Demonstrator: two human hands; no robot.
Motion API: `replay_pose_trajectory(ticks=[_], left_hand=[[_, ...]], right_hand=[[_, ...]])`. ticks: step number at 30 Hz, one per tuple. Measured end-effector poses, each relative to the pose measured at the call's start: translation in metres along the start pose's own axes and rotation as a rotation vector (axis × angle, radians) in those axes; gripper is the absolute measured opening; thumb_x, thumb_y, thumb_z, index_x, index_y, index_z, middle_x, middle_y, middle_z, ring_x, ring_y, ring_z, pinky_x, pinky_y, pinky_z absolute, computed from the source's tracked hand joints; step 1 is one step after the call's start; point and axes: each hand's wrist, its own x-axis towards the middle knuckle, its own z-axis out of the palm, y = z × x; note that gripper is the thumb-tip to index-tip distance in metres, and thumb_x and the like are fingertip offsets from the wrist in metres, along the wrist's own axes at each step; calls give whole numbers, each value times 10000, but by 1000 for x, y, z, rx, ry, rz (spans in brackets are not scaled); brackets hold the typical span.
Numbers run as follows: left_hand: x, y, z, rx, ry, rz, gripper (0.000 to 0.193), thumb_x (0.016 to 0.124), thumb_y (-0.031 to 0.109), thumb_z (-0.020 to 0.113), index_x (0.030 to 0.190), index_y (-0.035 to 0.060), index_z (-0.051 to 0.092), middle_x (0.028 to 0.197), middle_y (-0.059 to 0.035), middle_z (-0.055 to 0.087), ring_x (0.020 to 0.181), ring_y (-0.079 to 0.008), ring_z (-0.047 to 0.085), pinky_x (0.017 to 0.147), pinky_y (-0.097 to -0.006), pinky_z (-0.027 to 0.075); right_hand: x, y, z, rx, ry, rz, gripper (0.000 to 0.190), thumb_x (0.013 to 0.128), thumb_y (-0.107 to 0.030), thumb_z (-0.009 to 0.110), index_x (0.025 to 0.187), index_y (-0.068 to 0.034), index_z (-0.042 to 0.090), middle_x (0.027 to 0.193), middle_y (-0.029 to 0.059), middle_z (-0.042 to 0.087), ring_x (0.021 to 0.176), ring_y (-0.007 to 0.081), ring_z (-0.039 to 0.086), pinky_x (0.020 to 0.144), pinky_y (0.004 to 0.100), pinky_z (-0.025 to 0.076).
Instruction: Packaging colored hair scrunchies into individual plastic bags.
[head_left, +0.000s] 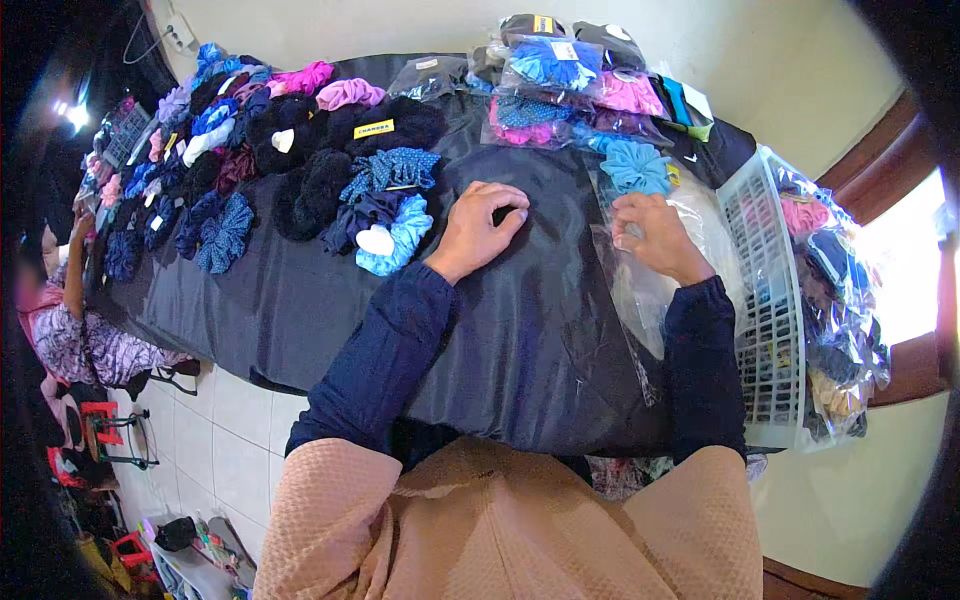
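My left hand is over the black cloth with fingers curled and a gap inside the thumb; nothing shows in it. My right hand is bent over clear plastic bags, its fingertips close to a bag's edge. Whether it pinches the film I cannot tell. Just beyond those fingertips sits a light blue scrunchie with a yellow tag. Left of my left hand are a bright blue scrunchie with a white oval label and a dotted blue scrunchie.
Bagged scrunchies are stacked at the back. Black fluffy scrunchies and many coloured ones spread leftward. A white plastic basket holding bagged goods borders the right side. Another person is at the cloth's far left end.
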Motion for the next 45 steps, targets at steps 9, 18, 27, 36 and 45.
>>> replay_pose_trajectory(ticks=[9,18,27,36,45], left_hand=[[2,8,-3,-49,-22,-87,154,825,174,654,913,51,684,973,-74,682,940,-236,608,863,-328,441],[1,4,0,-56,29,-15,156,819,200,641,851,56,690,923,-80,682,875,-250,603,832,-343,441],[2,17,-16,-595,-151,-405,387,898,282,608,1139,-21,603,992,-48,672,984,-96,564,885,-258,427],[1,-4,-16,-757,-89,-450,218,904,205,605,957,1,663,844,-3,664,778,-55,564,721,-208,435],[8,-19,-21,-1212,364,-648,193,959,218,498,1043,50,542,938,-99,633,852,-192,627,775,-292,507]], right_hand=[[32,-24,-15,243,144,96,121,727,-163,643,815,-83,620,861,115,615,866,327,556,779,406,436],[20,-13,2,-189,-102,87,123,701,-179,660,775,-82,638,955,91,623,945,306,561,788,416,432],[78,-63,7,352,456,-9,95,743,-128,684,812,-63,676,851,87,658,860,271,609,795,359,460],[103,-92,39,440,755,33,184,809,-136,671,980,-68,675,1040,94,648,984,265,580,881,342,442],[83,-72,72,458,685,202,209,841,-131,623,1027,-39,642,1022,125,630,981,280,565,866,357,443]])
